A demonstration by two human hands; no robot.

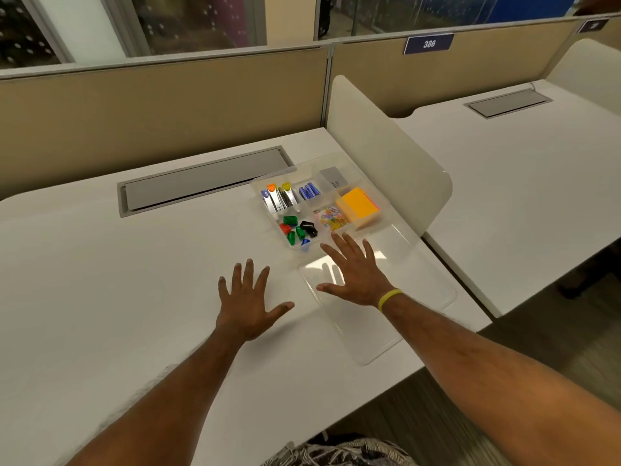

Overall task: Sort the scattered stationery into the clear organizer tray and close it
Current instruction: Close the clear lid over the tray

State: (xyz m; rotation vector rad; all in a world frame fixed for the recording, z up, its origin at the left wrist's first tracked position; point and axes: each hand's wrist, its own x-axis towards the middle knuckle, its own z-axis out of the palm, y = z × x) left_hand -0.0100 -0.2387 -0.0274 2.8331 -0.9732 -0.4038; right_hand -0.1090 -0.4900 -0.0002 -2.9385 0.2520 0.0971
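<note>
Organizer tray sits far right on the white desk, its open clear lid stretching toward near right; right hand splayed over the lid, left hand splayed alongside, both grasping nothing

Both forearms bare all the way to frame edge, light hair showing on the right one. Right hand: thin yellow wristband round the wrist, plain, smooth, rubbery-looking, approx. even width all round. Left hand: bare, incl. wrist & fingers. Btm centre, at the person's lap: garment w/ black/white/grey pattern, wavy zebra-like streaks; only a small part in view, so type of garment can't tell.
</note>
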